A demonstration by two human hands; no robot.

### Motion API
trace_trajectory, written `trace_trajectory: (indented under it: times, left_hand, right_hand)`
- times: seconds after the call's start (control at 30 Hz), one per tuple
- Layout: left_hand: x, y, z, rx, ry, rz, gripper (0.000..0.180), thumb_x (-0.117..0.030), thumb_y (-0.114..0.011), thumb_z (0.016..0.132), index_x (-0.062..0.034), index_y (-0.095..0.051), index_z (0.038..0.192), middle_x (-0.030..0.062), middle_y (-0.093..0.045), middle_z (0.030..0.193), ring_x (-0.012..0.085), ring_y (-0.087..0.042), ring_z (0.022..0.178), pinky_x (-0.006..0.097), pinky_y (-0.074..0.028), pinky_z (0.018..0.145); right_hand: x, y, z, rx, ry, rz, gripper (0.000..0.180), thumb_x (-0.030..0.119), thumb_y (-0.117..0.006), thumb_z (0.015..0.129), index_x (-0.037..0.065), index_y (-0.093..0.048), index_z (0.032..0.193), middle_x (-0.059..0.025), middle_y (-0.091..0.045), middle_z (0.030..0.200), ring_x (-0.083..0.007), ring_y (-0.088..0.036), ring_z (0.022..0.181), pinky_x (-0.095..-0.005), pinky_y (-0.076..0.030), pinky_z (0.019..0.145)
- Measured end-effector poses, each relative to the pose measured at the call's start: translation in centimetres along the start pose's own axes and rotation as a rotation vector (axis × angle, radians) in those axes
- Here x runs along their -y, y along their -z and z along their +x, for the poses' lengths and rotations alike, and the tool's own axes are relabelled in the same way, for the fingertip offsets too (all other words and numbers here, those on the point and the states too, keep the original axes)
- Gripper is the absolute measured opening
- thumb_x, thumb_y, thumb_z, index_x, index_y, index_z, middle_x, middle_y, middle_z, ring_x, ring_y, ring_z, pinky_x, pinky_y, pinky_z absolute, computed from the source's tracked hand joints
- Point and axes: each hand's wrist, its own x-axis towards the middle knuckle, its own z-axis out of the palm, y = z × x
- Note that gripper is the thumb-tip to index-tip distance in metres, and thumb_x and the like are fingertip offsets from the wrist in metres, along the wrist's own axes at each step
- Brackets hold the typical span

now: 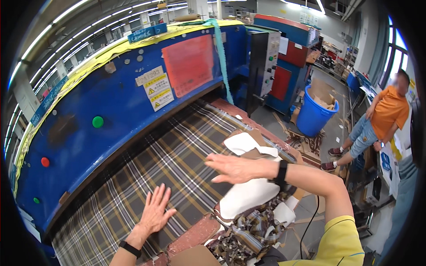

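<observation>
A dark plaid fabric [120, 195] with white and yellow-brown stripes is spread over the machine bed and runs in under a large blue press [126, 108]. My left hand [154, 210] lies with fingers spread on the fabric near the bed's front edge. Above the right part of the cloth is my right hand [235, 168], fingers stretched out and holding nothing; whether it touches the cloth I cannot tell. White cut pieces [248, 197] and brown ones lie beside and beneath my right forearm. A heap of plaid scraps [250, 232] is bunched close to my body.
The press carries green [98, 122] and red buttons [45, 162]. Beyond it stands a control panel [268, 64]. A blue bin [314, 117] with cardboard stands on the scrap-strewn floor at right. A person in an orange shirt [388, 111] stands farther right. A black cable [308, 226] hangs nearby.
</observation>
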Motion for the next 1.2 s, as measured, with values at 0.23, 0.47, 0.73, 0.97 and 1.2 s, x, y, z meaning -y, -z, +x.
trace_trajectory:
  times: [0.23, 0.47, 0.73, 0.97, 1.2]
  left_hand:
    - [8.0, 1.8, 5.5, -0.156, 0.295, 0.036, 0.072, -0.052, -0.038, 0.101, -0.0084, -0.02, 0.156, 0.0121, -0.018, 0.163, 0.0334, -0.017, 0.15, 0.05, -0.013, 0.121]
    - [14.0, 2.0, 8.2, -0.217, 0.454, 0.101, 0.069, -0.049, -0.04, 0.101, -0.0099, -0.024, 0.155, 0.0093, -0.024, 0.161, 0.0266, -0.021, 0.149, 0.047, -0.015, 0.121]
    - [14.0, 2.1, 8.9, -0.219, 0.425, 0.123, 0.068, -0.048, -0.04, 0.101, -0.0097, -0.025, 0.155, 0.0094, -0.025, 0.161, 0.0272, -0.022, 0.149, 0.046, -0.015, 0.121]
    - [13.0, 3.5, 8.0, -0.166, 0.448, 0.137, 0.069, -0.049, -0.033, 0.103, -0.0064, -0.021, 0.155, 0.0198, -0.021, 0.16, 0.0358, -0.019, 0.148, 0.051, -0.014, 0.12]
    - [3.1, 6.1, 1.1, -0.005, 0.075, 0.104, 0.073, -0.044, -0.048, 0.101, -0.0038, -0.021, 0.155, 0.0224, -0.019, 0.16, 0.0393, -0.016, 0.148, 0.053, -0.015, 0.12]
  right_hand:
    - [-4.1, -3.5, 13.8, 0.163, -0.11, -0.293, 0.075, 0.062, -0.025, 0.1, 0.014, -0.016, 0.157, -0.012, -0.01, 0.164, -0.0361, -0.006, 0.151, -0.0571, -0.01, 0.12]
    - [-14.6, 0.8, 20.5, -0.048, -0.393, -0.249, 0.074, 0.063, -0.031, 0.097, 0.018, -0.029, 0.155, -0.0122, -0.022, 0.161, -0.0349, -0.018, 0.148, -0.0539, -0.014, 0.119]
    - [-17.6, 2.3, 20.3, -0.057, -0.689, -0.228, 0.075, 0.064, -0.031, 0.096, 0.016, -0.03, 0.155, -0.0151, -0.02, 0.162, -0.0384, -0.015, 0.149, -0.0536, -0.01, 0.121]
    - [-5.5, 2.0, 8.9, 0.137, -0.312, -0.2, 0.081, 0.06, -0.042, 0.095, 0.005, -0.028, 0.152, -0.0264, -0.022, 0.158, -0.0483, -0.032, 0.138, -0.0541, -0.032, 0.112]
    - [3.2, 0.2, -3.9, 0.422, -0.352, -0.045, 0.075, 0.053, -0.045, 0.098, 0.011, -0.023, 0.156, -0.0207, -0.011, 0.162, -0.044, -0.015, 0.148, -0.0554, -0.023, 0.118]
